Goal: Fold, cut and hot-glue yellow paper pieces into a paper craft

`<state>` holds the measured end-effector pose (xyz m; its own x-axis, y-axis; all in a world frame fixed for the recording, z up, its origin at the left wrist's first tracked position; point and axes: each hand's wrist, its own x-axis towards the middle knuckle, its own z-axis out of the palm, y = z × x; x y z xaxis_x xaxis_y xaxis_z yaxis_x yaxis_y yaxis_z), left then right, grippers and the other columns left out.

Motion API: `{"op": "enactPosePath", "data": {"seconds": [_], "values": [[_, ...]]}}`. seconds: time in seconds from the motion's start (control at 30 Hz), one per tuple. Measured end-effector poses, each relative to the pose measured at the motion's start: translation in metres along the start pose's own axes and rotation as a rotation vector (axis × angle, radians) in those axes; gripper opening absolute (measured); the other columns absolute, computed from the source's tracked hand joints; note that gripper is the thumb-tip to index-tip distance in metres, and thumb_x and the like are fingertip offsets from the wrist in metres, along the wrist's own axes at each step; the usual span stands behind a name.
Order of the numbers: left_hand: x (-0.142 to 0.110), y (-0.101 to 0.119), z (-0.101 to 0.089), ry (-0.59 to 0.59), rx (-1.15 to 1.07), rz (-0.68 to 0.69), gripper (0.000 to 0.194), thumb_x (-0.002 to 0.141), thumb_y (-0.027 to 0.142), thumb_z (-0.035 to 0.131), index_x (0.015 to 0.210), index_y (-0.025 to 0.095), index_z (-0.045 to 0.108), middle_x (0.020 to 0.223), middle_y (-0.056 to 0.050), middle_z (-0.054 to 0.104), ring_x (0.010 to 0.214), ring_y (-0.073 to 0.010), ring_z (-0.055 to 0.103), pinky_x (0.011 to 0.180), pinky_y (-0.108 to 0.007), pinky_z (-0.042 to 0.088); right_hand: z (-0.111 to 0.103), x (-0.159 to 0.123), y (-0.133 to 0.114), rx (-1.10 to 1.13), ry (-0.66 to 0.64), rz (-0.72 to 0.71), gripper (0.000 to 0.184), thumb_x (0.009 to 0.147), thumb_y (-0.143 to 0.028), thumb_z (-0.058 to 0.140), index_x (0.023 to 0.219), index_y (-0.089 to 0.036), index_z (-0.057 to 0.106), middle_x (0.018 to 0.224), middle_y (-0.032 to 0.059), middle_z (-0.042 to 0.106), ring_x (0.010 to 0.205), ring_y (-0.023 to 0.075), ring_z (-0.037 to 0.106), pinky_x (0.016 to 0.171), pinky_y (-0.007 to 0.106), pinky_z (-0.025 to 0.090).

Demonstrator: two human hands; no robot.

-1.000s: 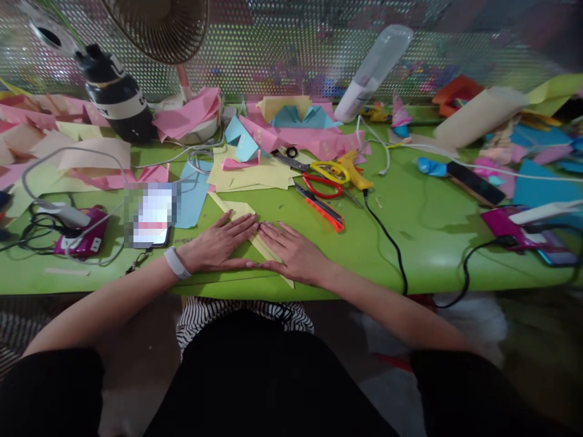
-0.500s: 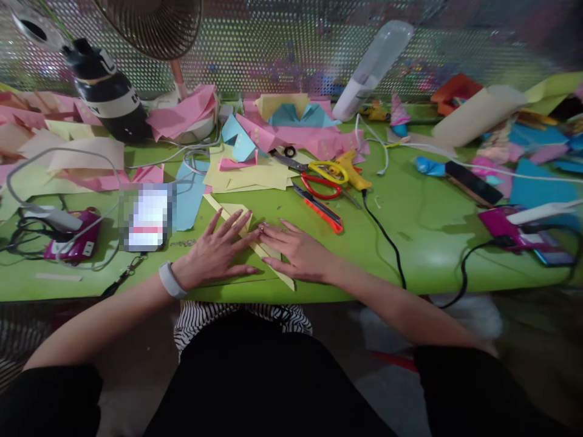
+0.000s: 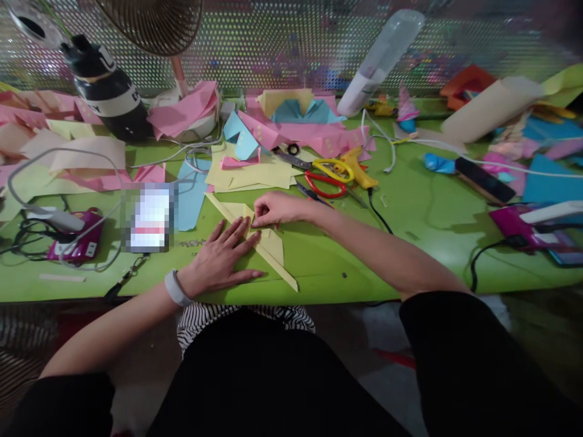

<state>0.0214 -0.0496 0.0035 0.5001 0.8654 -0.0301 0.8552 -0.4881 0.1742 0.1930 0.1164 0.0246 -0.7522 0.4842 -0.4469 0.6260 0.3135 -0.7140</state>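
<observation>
The folded yellow paper (image 3: 272, 244) lies mid-frame, its long narrow strip slanting from upper left to lower right. The left hand (image 3: 223, 256) presses it, open, fingers spread. The right hand (image 3: 276, 209), flat on the paper a moment ago, now curls at its upper edge, fingertips pinched; whether they grip paper I can't tell. It's matte, crisply creased, with angular flaps either side.
</observation>
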Motion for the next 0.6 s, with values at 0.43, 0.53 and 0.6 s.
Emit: {"op": "enactPosePath", "data": {"seconds": [0.43, 0.53, 0.6], "values": [[0.000, -0.003, 0.006, 0.026, -0.050, 0.002, 0.087, 0.090, 0.078, 0.037, 0.158, 0.024, 0.030, 0.167, -0.011, 0.023, 0.155, -0.0341, 0.019, 0.125, -0.056, 0.014, -0.006, 0.012, 0.000, 0.079, -0.113, 0.067, 0.026, 0.072, -0.023, 0.085, 0.066, -0.017, 0.061, 0.055, -0.0045, 0.065, 0.050, 0.0099, 0.060, 0.054, 0.021, 0.049], [0.000, -0.004, 0.007, 0.032, -0.041, 0.007, 0.086, 0.090, 0.079, 0.036, 0.157, 0.025, 0.031, 0.167, -0.011, 0.026, 0.154, -0.0335, 0.019, 0.125, -0.056, 0.014, -0.007, 0.015, 0.000, 0.052, -0.113, 0.065, 0.026, 0.071, -0.024, 0.086, 0.066, -0.017, 0.061, 0.056, -0.0044, 0.065, 0.051, 0.0105, 0.061, 0.055, 0.021, 0.048], [0.000, -0.004, 0.007, 0.034, -0.037, 0.010, 0.086, 0.090, 0.079, 0.037, 0.157, 0.025, 0.031, 0.166, -0.011, 0.027, 0.154, -0.0338, 0.020, 0.125, -0.056, 0.015, -0.007, 0.016, -0.001, 0.026, -0.108, 0.064, 0.026, 0.070, -0.025, 0.086, 0.066, -0.017, 0.062, 0.055, -0.0043, 0.065, 0.052, 0.0105, 0.061, 0.054, 0.021, 0.048]]}}
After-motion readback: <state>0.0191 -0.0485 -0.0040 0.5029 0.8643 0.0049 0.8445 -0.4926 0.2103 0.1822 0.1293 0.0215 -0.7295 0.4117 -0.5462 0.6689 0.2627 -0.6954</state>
